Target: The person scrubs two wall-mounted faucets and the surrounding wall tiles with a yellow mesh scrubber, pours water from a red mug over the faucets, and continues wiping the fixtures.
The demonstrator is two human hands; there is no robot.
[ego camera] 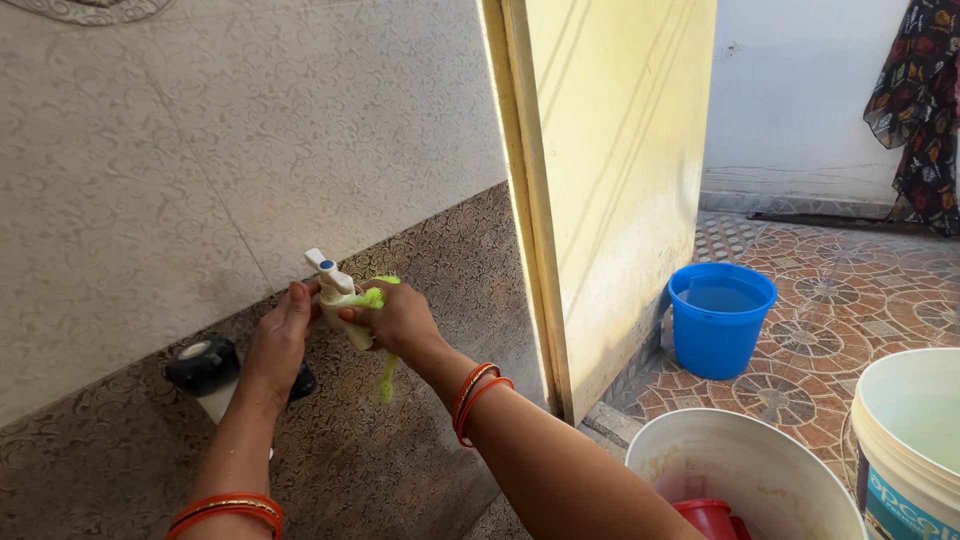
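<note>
A cream plastic wall tap (pixel 335 283) with a blue-dotted lever sticks out of the tiled wall. My left hand (pixel 278 335) cups the tap from the left, fingers against it. My right hand (pixel 398 318) grips the tap's spout, where a light green cloth strip (pixel 381 340) is wrapped and hangs down. Both wrists wear orange bangles. A black-capped white fitting (pixel 208 372) sits on the wall just left of my left forearm.
A yellow door (pixel 600 180) stands open at the right. Beyond it a blue bucket (pixel 716 345) of water rests on the patterned floor tiles. Two white buckets, one (pixel 740 460) with a red mug (pixel 712 518) inside and another (pixel 912 440), stand at lower right. Dark patterned cloth (pixel 920 100) hangs at top right.
</note>
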